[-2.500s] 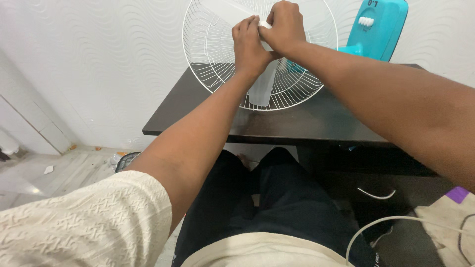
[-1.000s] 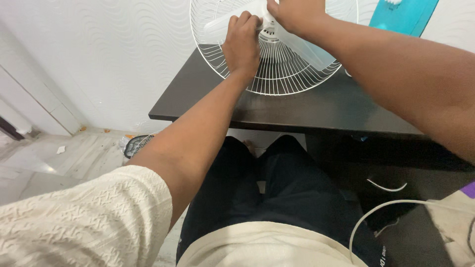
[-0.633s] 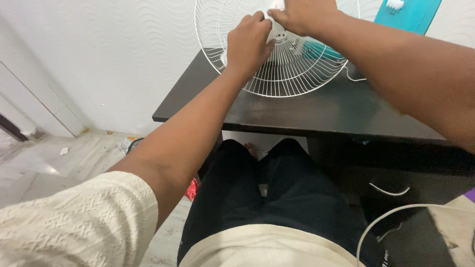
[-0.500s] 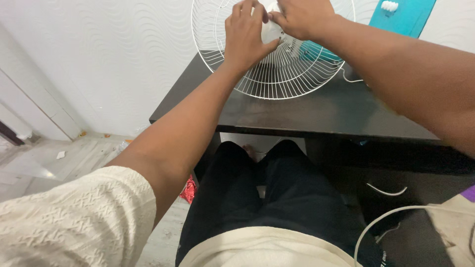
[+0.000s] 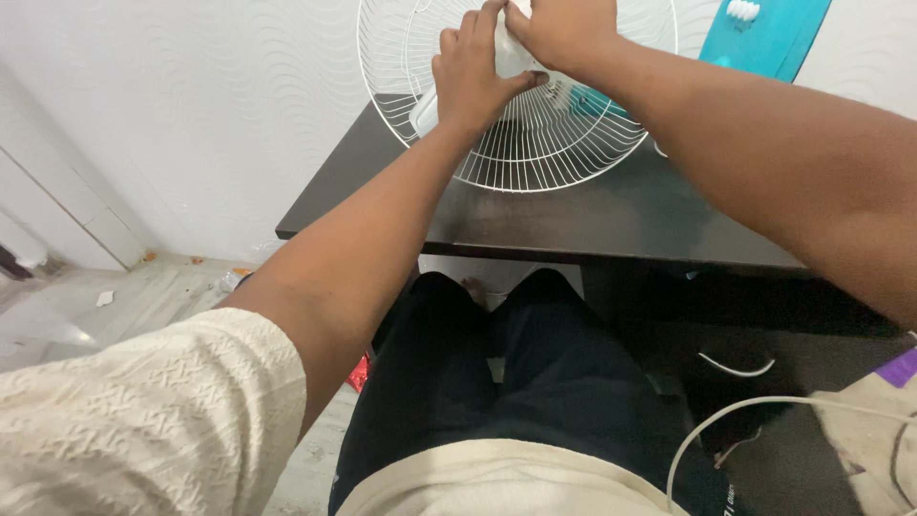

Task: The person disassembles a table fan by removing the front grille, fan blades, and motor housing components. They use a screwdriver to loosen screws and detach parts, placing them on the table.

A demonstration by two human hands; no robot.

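A white wire fan guard [image 5: 564, 143] stands upright on a dark table [image 5: 573, 220], with a pale fan blade [image 5: 425, 113] inside it. My left hand [image 5: 468, 76] grips the blade close to the hub. My right hand [image 5: 559, 31] is closed on the white hub piece at the centre, touching my left fingers. Behind the guard sits the teal fan body [image 5: 764, 33] with white buttons.
A textured white wall rises behind the table. My dark-trousered legs [image 5: 497, 382] are under the table's front edge. A white cable [image 5: 745, 420] curls at lower right beside a purple-cornered item [image 5: 898, 368]. Pale floor with scraps lies at left.
The fan blade has turned inside the guard while both hands stayed at the hub. The view has shifted slightly; my left hand now wraps the blade lower.
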